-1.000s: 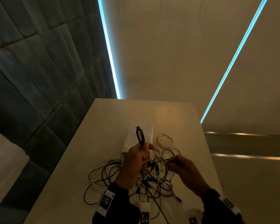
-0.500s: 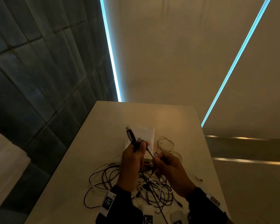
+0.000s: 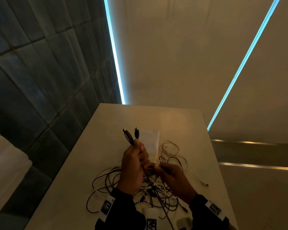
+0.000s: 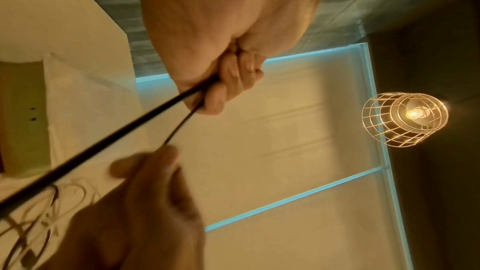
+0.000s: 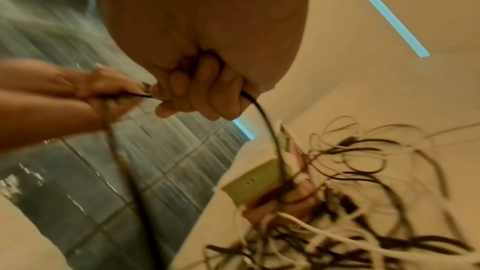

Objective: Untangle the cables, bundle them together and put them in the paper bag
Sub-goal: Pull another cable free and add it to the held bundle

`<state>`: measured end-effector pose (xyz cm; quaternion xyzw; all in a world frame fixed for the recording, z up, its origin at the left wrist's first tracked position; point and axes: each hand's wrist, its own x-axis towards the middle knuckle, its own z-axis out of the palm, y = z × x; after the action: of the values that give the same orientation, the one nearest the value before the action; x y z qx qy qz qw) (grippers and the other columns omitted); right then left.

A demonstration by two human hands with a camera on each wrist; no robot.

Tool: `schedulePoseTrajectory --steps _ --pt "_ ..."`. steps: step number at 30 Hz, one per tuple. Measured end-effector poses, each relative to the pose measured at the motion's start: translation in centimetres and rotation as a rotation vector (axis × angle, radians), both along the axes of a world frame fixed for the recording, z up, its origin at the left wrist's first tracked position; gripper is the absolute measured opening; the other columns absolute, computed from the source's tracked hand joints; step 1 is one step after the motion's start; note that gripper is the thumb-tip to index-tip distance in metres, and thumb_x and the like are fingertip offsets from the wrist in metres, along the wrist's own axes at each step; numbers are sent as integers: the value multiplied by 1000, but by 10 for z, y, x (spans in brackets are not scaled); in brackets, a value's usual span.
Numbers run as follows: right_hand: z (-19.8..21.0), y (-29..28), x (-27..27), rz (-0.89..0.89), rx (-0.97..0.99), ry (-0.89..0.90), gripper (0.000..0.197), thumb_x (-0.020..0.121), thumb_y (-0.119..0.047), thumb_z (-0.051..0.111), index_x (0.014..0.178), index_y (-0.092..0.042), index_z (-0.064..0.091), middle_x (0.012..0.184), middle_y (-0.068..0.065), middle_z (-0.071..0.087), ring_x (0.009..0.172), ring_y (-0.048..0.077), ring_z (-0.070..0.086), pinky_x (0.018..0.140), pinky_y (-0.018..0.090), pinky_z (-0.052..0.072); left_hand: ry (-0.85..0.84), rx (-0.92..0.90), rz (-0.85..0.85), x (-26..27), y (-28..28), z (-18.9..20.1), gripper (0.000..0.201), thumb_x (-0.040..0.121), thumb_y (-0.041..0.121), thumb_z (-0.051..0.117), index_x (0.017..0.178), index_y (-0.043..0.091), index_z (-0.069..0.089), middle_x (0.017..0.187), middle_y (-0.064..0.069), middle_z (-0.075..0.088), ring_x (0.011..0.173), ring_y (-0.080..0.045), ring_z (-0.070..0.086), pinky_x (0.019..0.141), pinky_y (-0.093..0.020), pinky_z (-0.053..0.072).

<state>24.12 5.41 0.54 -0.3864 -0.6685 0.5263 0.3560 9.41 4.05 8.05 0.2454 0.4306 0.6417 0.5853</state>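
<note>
The pale desk runs away from the person toward a beige wall crossed by two blue-white light strips; a dark tiled wall stands along its left side. In the left wrist view a wire-cage pendant lamp glows overhead.

On the near half of the desk lies the tangle of cables, black and white loops crossing one another, with loose white loops spreading out to the right. The white paper bag lies flat on the desk just beyond the tangle, behind the raised hand. In the right wrist view a small pale box-like adapter sits at the edge of the heap among the cords.

The left hand is raised above the tangle, fingers curled tight around two black cable ends, whose plugs stick up side by side above the fist; the cords run down out of the bottom of the fist. The right hand is lower and just beside the left, fingers curled round a thin black cable that droops from it into the heap. Both wrists wear dark sleeves with tagged bands.
</note>
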Motion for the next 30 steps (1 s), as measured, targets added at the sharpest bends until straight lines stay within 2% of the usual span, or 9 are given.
schedulePoseTrajectory --steps 2,5,11,16,19,23,26,28,30 --pt "-17 1 4 5 19 -76 30 97 -23 53 68 -24 61 59 -13 53 57 0 46 59 20 37 29 -11 -25 -5 0 -1 36 101 31 36 71 12 44 51 6 24 43 -9 17 45 -27 15" --pt "-43 6 7 -26 22 -99 33 92 -39 50 69 -19 58 63 -4 51 61 10 47 61 31 38 56 -22 -107 -12 -3 2 35 102 29 35 77 10 50 52 6 26 45 -9 20 46 -25 18" --pt "-82 14 10 -50 -37 -198 34 97 -16 51 65 -29 54 62 -11 49 61 3 45 60 24 37 129 27 -37 -20 -4 5 35 104 21 31 71 11 42 54 4 23 44 -10 17 47 -28 13" --pt "-109 15 9 -78 -147 -259 27 95 -24 49 68 -21 51 67 1 50 60 7 45 59 30 36 141 0 48 -24 -6 1 36 104 22 31 69 14 38 52 6 23 42 -9 15 46 -27 11" --pt "-83 18 0 -213 -163 -205 28 87 -34 52 68 -15 56 64 6 52 58 14 47 57 32 37 133 -44 63 -25 -9 0 37 104 24 31 70 13 40 49 4 28 39 -9 18 43 -22 14" --pt "-6 24 -10 -311 -193 86 24 93 -15 57 69 -12 60 55 7 44 45 17 37 43 26 31 143 -159 61 -29 -8 -1 35 103 25 33 71 13 41 53 -5 54 38 -12 32 41 -21 21" --pt "50 17 -15 -158 -104 297 17 94 -5 53 80 2 59 56 3 46 44 13 38 46 25 31 127 -197 19 -25 -8 1 37 103 25 34 69 14 40 75 -16 72 52 -20 57 43 -24 36" --pt "68 7 -19 0 -92 335 16 94 2 50 85 11 60 67 4 65 53 12 58 52 26 46 40 -164 -40 -20 -10 8 38 104 26 33 69 14 41 82 -16 74 65 -23 69 51 -29 49" --pt "67 0 -23 87 -56 232 14 91 -2 57 82 1 66 78 7 69 68 16 63 64 27 50 -121 -104 -108 -18 -12 16 38 103 28 32 70 13 43 89 -20 73 80 -28 72 64 -35 54"
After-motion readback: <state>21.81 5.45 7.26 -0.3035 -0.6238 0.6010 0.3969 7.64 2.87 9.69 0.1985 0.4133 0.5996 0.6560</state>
